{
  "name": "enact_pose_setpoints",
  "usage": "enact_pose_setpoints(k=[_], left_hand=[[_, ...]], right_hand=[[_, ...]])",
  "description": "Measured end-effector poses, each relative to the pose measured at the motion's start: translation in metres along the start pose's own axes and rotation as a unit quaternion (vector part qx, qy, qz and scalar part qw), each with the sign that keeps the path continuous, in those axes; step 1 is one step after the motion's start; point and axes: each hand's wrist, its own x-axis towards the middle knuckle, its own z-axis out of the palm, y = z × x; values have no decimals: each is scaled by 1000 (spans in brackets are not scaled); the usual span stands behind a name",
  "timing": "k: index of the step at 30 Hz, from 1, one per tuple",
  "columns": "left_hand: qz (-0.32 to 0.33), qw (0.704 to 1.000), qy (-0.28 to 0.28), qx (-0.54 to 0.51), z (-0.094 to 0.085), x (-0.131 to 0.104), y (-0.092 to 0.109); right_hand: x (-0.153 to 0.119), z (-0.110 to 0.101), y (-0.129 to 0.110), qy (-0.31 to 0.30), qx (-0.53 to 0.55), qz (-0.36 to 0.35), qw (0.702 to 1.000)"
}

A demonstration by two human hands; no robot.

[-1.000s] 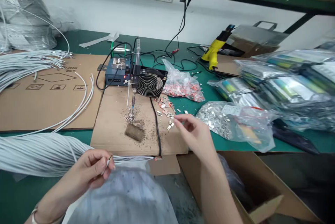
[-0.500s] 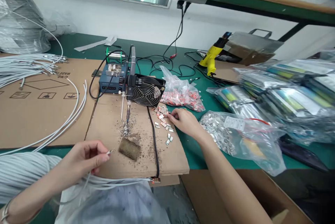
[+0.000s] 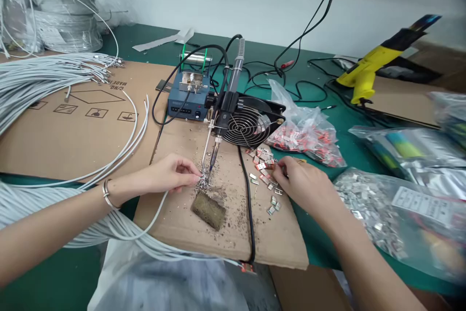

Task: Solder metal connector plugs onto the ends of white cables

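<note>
My left hand [image 3: 174,173] pinches a thin white cable [image 3: 159,210] near its end, beside the tip of the soldering iron [image 3: 213,155]. The iron points downward in a stand, over a patch of solder bits. The cable's very end is hard to make out. On the right, my right hand [image 3: 302,180] has its fingertips pinched at the edge of a pile of small metal connectors [image 3: 261,166], some with orange parts. What those fingers hold is too small to tell. Below the iron lies a brown sponge [image 3: 208,210].
A blue soldering station [image 3: 187,100] with a solder spool and a black fan [image 3: 251,124] stand behind. Bags of connectors [image 3: 306,136] and metal parts [image 3: 374,214] lie right, near a yellow heat gun [image 3: 371,68]. White cables [image 3: 47,71] spread left. A black cord [image 3: 248,204] crosses the cardboard.
My left hand has moved forward and right with the cable, up to the iron's tip. My right hand stays at the connector pile. The view has turned and tilted downward.
</note>
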Motion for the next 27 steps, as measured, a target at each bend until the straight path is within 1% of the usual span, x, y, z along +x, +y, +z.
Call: enact_pose_setpoints(k=[4, 6, 9, 11, 13, 15, 18, 21, 23, 25, 27], left_hand=[[-4, 1000, -9, -19, 0, 1, -2], [-2, 1000, -12, -26, 1, 1, -4], [-1, 1000, -11, -28, 1, 0, -5], [-11, 999, -14, -29, 2, 0, -5], [-23, 999, -15, -34, 2, 0, -3], [-30, 999, -13, -42, 2, 0, -2], [-36, 998, -13, -51, 3, 0, 0], [-41, 998, -11, -52, 3, 0, 1], [-42, 998, -10, -54, 3, 0, 0], [-43, 997, -15, -56, 3, 1, 0], [-45, 997, -22, -53, 3, 1, -1]], right_hand=[[2, 1, -2, -7, -38, 24, 999], [2, -1, -1, 3, -19, 33, 999], [0, -10, -4, 33, 94, 56, 993], [-5, -18, -14, 37, 218, 49, 974], [-11, -27, -30, 20, 355, 9, 935], [-14, -33, -50, -17, 465, -36, 884], [-15, -37, -78, -107, 550, -74, 825], [-13, -35, -92, -194, 628, -63, 751], [-11, -33, -94, -220, 667, -37, 711], [-9, -33, -95, -247, 685, -9, 686], [-9, -33, -97, -282, 689, 12, 667]])
